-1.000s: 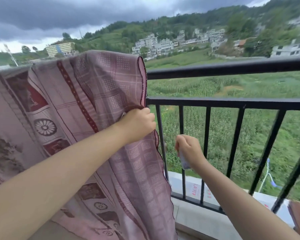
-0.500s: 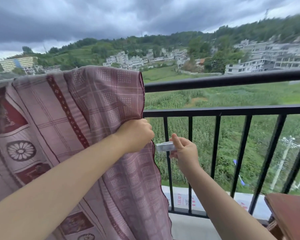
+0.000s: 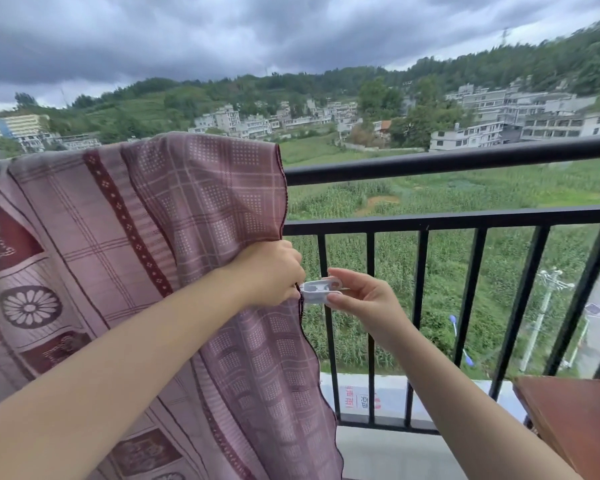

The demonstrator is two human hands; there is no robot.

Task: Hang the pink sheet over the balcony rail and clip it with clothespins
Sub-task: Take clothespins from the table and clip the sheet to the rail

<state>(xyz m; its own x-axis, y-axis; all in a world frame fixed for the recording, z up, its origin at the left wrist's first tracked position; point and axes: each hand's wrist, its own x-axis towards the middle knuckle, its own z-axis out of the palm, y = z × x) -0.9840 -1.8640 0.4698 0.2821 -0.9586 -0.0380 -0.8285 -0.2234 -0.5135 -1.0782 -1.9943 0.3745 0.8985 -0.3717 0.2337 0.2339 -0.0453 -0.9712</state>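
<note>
One job is done, the pink sheet (image 3: 194, 209) hangs over the balcony rail (image 3: 447, 161); below that rail your left hand (image 3: 271, 277) bunches its edge, your right hand (image 3: 364, 299) pinches a white clothespin (image 3: 321, 289) touching it, not yet clipped.

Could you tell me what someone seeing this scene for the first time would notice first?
The pink sheet fills the left half, draped over the black rail. At centre, the left hand bunches the sheet's edge while the right hand brings a white clothespin to it. Behind, dark clouds hang over a green field and hillside buildings.
</note>
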